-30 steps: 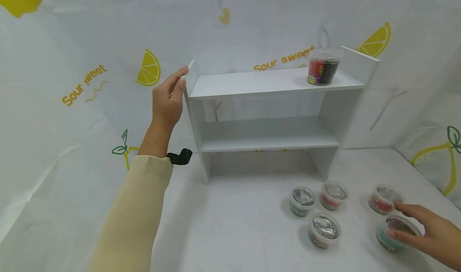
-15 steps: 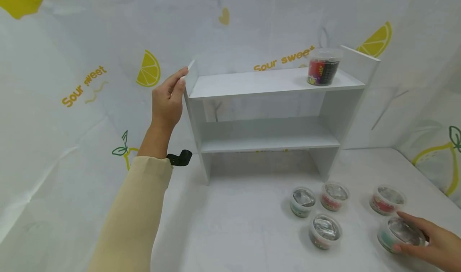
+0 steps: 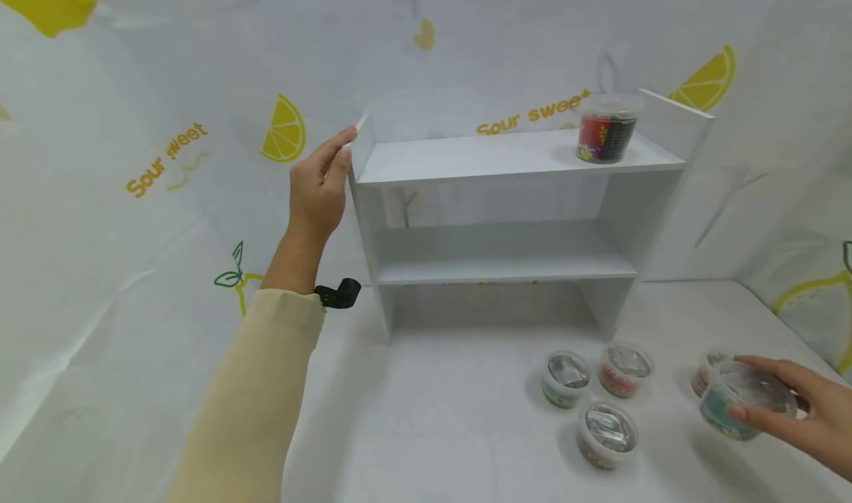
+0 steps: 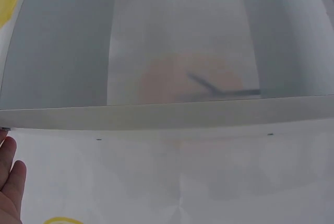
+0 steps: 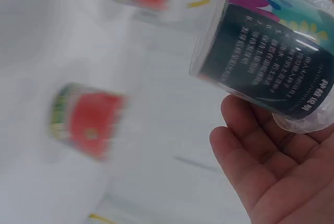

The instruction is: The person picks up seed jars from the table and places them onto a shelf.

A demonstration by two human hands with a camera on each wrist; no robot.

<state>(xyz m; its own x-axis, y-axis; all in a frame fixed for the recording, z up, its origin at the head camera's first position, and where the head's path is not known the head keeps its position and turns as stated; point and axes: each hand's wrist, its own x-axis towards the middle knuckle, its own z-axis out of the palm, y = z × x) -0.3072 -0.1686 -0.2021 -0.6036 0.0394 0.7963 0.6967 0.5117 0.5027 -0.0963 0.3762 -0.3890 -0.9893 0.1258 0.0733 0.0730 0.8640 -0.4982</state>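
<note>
My left hand [image 3: 318, 192] pinches the top of the white shelf's left side panel [image 3: 363, 148] between thumb and fingers. At the left edge of the left wrist view, some of its fingers [image 4: 14, 179] reach the panel's edge. My right hand [image 3: 808, 407] holds a teal plastic tub [image 3: 722, 407] with a clear lid, raised off the table and tilted slightly. In the right wrist view the tub's dark label with white print [image 5: 261, 57] faces the camera. Behind it in the head view, a red tub [image 3: 702, 376] is partly hidden.
On the shelf's top board [image 3: 452, 155], a red and black tub [image 3: 607, 137] stands at the right. Two red-banded tubs [image 3: 620, 377] [image 3: 602, 451] and a green one [image 3: 563, 392] sit on the white table [image 3: 433, 429]. A lemon-print sheet [image 3: 220, 59] hangs behind.
My right hand has closed around the teal tub and lifted it off the table, so it now covers part of the red tub behind. My left hand keeps its hold.
</note>
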